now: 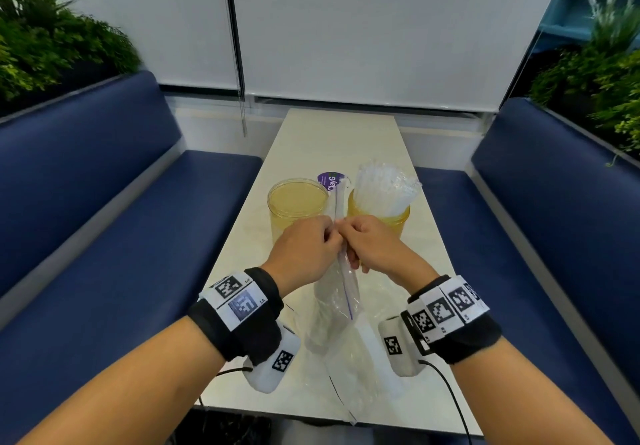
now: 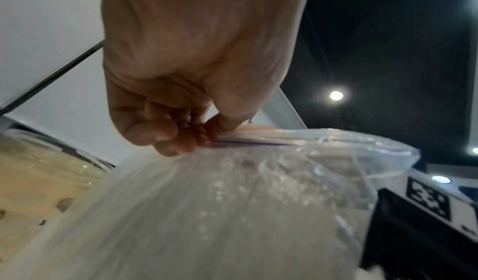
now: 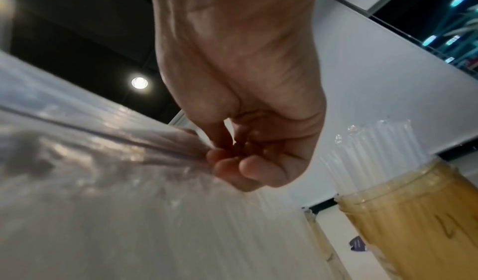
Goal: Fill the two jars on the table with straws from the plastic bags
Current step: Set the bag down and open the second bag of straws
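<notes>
Two amber plastic jars stand mid-table. The left jar holds no straws; the right jar is packed with clear straws. Just in front of them a clear zip bag of straws is held up on edge, its lower end on the table. My left hand pinches the left lip of the bag's zip seal, and my right hand pinches the right lip. In the left wrist view the left hand's fingertips clamp the blue zip line of the bag. In the right wrist view the right hand's fingertips grip the seal.
The narrow white table runs away between two blue benches. A purple round lid lies behind the jars. A second, flat clear bag lies under my right wrist near the front edge. Planters flank both sides.
</notes>
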A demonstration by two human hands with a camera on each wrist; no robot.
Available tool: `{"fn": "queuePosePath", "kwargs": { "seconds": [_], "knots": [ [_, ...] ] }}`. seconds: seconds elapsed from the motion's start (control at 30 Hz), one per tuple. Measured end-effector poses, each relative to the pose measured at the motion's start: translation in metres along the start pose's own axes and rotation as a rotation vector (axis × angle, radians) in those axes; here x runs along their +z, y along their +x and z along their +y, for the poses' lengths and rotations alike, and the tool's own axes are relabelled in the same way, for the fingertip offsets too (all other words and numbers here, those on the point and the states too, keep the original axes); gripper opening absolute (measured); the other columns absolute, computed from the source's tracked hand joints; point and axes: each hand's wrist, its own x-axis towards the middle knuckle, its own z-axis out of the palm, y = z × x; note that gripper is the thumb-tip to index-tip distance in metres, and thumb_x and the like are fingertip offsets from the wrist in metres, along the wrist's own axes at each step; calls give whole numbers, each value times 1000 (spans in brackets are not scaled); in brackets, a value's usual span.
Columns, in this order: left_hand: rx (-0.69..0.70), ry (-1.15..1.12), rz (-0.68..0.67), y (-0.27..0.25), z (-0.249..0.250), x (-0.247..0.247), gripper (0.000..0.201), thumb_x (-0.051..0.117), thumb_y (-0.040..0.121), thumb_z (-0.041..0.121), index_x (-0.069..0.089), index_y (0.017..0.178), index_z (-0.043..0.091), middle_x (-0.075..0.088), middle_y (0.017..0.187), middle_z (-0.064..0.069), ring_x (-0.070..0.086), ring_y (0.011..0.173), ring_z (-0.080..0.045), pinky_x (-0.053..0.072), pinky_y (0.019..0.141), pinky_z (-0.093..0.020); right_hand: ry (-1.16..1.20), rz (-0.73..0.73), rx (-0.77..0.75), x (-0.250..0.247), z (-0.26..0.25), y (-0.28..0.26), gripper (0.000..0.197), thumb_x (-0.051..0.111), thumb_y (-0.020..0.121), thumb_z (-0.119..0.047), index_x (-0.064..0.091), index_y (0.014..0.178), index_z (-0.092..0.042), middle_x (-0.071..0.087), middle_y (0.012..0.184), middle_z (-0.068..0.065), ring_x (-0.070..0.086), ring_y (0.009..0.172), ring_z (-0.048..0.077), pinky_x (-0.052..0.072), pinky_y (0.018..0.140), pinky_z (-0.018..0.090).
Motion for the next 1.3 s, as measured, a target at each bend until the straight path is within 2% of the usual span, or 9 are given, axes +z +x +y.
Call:
{"fn": "queuePosePath", "kwargs": {
  "seconds": [0.2,0.43,0.6,0.73,0.8,0.9,1.0,1.07,1.3],
  "knots": [
    [-118,-145,130,-5,-2,1,30,57,93,24,55,68,9,68,69,-19,69,65,-36,57,61,-44,-81,115,-33,12,2,-2,41,46,102,-23,57,75,6,56,59,10,60,49,20,54,55,42],
    [-115,40,243,-18,-5,-31,22,60,76,14,48,59,8,58,61,-16,57,60,-29,53,58,-38,-262,256,-18,-3,-10,-13,30,56,79,-9,41,53,-14,67,60,21,71,52,29,61,57,46],
    [-47,405,119,-19,7,-50,17,57,85,5,63,81,20,51,67,5,51,71,-21,33,51,-24,-598,255,-51,-18,-26,-16,18,55,75,4,58,68,-13,60,71,7,56,66,26,56,67,36],
    [-136,605,39,-11,-1,-63,26,55,93,9,74,107,20,67,94,-2,62,80,-25,46,63,-30,-789,232,81,-33,-26,-14,30,54,86,8,74,95,-13,64,101,9,65,86,29,51,67,32],
    [-195,629,79,-6,-7,-67,11,58,89,15,68,84,12,58,73,-2,50,60,-20,40,53,-27,-904,221,164,-39,-23,-13,22,56,91,1,71,98,-13,65,104,8,63,83,26,45,67,29],
    [-230,644,66,-6,-6,-68,42,68,85,49,54,66,14,51,64,2,45,54,-15,33,47,-24,-961,236,235,-42,-19,-12,20,57,89,-8,50,72,-15,55,79,2,45,59,16,36,54,26],
    [-219,630,0,-6,-8,-69,22,72,82,30,74,103,21,72,96,3,65,80,-20,44,60,-27,-954,236,271,-46,-12,-8,19,60,88,-11,51,72,-15,56,77,2,45,59,15,30,48,25],
    [-204,577,-65,-7,-14,-74,42,67,83,14,71,121,31,70,116,5,65,94,-22,48,70,-30,-933,217,276,-51,-5,-4,7,62,89,-11,65,85,-16,65,89,2,53,66,18,32,50,24],
    [-154,367,-108,-12,-23,-67,53,64,86,14,61,137,29,63,136,8,60,118,-22,50,91,-33,-952,330,-53,-40,-15,-1,20,61,96,-34,70,104,-18,59,109,3,57,105,25,49,75,34]
  ]
}}
